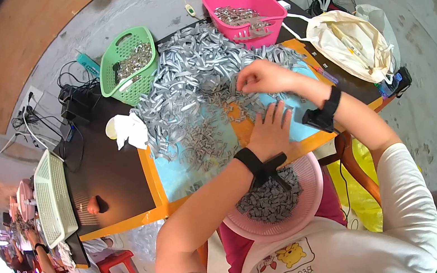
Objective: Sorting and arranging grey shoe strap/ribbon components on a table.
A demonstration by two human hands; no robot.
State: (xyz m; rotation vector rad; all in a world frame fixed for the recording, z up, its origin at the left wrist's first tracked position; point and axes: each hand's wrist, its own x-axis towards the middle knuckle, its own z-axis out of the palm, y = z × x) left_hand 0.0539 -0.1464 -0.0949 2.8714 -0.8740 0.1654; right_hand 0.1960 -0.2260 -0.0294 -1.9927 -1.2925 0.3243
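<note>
My left hand point(270, 133) lies at the near edge of the blue table covering point(171, 180), fingers spread and holding nothing I can see. Beyond it, my right hand point(266, 77) hovers at the near side of a big heap of grey, strip-like pieces point(192, 55). Its fingers are curled closed; whatever may be between them is too small to make out. Small grey bits point(203, 144) lie scattered to the left of both hands. Below my left wrist, a pink basket point(315, 178) rests on my lap, filled with dark grey small pieces point(271, 202).
Behind the heap stand a green basket point(108, 76) and a bright pink basket point(266, 5), both holding shiny metal parts. A cream cloth bag point(345, 41) sits at the right. White tissue point(130, 130), a pale basket point(54, 200) and cables are leftward. Other people sit at far left.
</note>
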